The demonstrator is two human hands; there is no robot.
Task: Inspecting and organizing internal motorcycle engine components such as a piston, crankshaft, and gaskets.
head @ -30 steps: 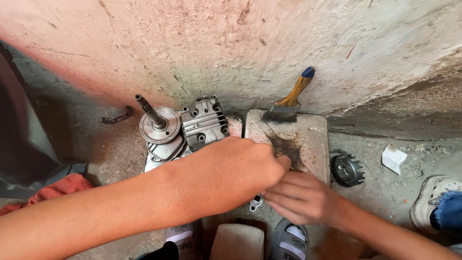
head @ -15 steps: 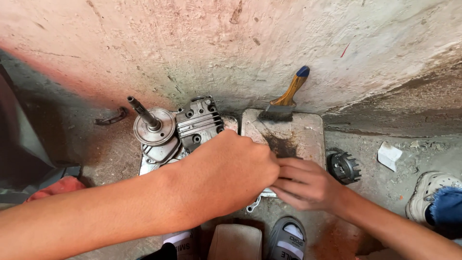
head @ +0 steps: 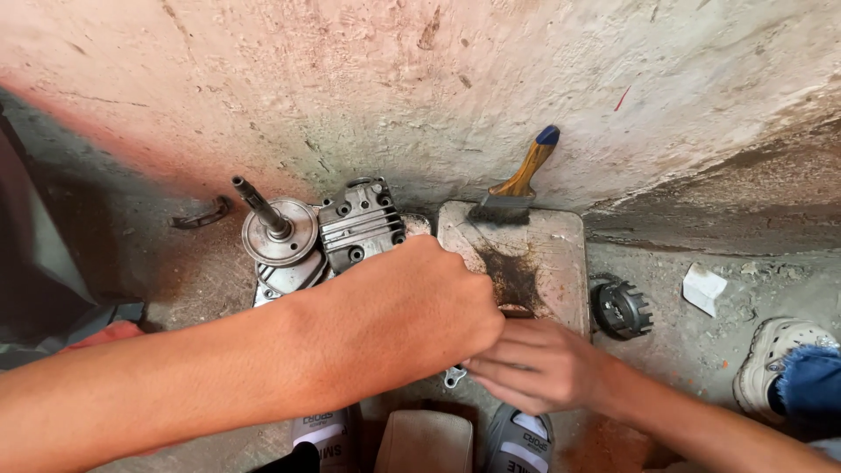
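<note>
Head view showed the left hand (head: 399, 320) and right hand (head: 534, 363) had drawn together, both clenched over a small metal part (head: 454, 377) beside the engine casing (head: 337, 232) on the floor.

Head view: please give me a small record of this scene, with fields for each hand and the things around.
left hand: closed, on top of the engine part
right hand: fingers at the engine part's edge, touching the left hand
held item: hidden
brush: leans on the wall, bristles on the slab
gear: on the floor, right of the slab
shaft: points up and left
</note>
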